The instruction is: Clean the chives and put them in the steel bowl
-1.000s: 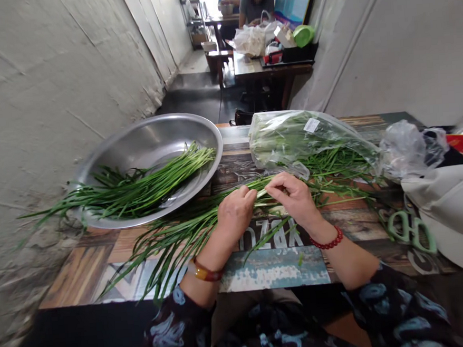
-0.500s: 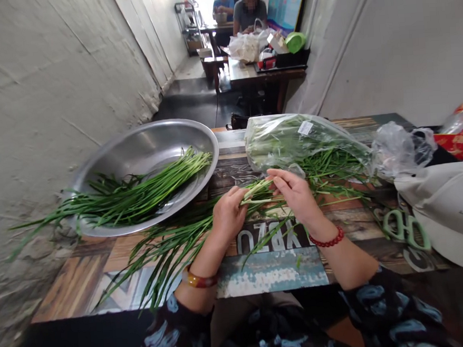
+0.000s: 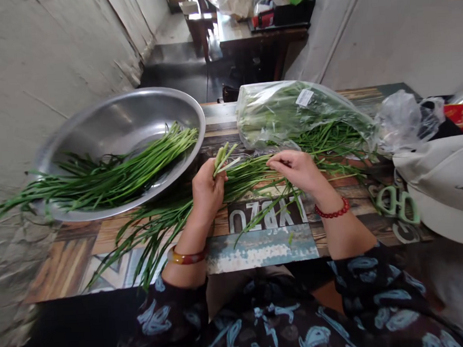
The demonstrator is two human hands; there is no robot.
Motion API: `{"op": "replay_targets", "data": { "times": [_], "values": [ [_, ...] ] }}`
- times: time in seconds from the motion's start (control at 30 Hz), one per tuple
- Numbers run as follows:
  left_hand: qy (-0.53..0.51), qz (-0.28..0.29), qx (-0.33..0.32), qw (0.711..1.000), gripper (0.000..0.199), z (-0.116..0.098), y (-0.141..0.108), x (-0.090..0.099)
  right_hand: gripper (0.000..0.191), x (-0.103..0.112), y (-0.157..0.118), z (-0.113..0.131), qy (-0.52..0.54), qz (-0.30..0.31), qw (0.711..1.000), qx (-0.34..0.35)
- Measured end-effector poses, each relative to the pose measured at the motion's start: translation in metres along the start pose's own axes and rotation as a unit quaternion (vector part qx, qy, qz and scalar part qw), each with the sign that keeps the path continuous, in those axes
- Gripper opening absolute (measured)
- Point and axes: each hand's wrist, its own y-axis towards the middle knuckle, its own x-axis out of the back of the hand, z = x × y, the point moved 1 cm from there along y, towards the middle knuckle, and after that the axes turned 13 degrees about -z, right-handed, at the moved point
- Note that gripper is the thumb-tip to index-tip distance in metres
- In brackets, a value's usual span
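My left hand is closed round a small bunch of garlic chives, pale stem ends pointing up past the thumb. Their green leaves trail left over the table. More loose garlic chives lie on the table between my hands. My right hand has its thumb and fingers pinched together at the stem ends of that pile; what is between the fingertips is too small to make out. At the left, a large steel basin holds a thick bundle of garlic chives, its leaf tips hanging over the rim.
A clear plastic bag of greens lies behind my right hand, with leaf scraps in front of it. Green-handled scissors, a crumpled plastic bag and a pale cap are at the right. Another table stands beyond.
The view has tilted down. My left hand has drawn away from my right and turned the stem ends upward. My right hand's fingers have moved off that bunch and curled into a pinch.
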Motion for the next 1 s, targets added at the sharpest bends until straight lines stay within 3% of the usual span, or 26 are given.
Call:
{"op": "replay_targets", "data": {
  "times": [0.17,0.33,0.47,0.6,0.73,0.9,1.0],
  "values": [
    [0.014,-0.047,-0.015,0.999,0.017,-0.001,0.001,0.003,0.013,-0.006,-0.006,0.002,-0.134,0.118,0.981,0.073],
    [0.002,-0.064,-0.008,0.998,0.022,-0.003,0.002,0.007,0.005,-0.015,-0.010,0.001,-0.211,0.134,0.961,0.121],
    [-0.046,-0.075,0.043,0.995,0.027,-0.005,0.002,0.011,0.011,-0.011,-0.007,0.003,-0.135,0.094,0.980,0.113],
    [-0.054,-0.081,0.092,0.991,0.023,-0.011,0.002,0.014,0.013,-0.008,-0.003,0.006,0.017,0.017,1.000,0.017],
    [-0.062,-0.015,0.102,0.993,0.015,-0.016,0.001,0.009,0.024,-0.016,-0.005,0.008,0.100,-0.005,0.991,-0.092],
    [-0.151,0.086,0.128,0.976,0.029,-0.016,-0.004,-0.003,0.024,-0.023,-0.008,0.013,0.102,-0.046,0.988,-0.106],
    [-0.200,0.113,0.203,0.952,0.032,-0.018,-0.006,-0.005,0.028,-0.026,-0.010,0.016,0.133,-0.051,0.983,-0.113]
  ]
}}
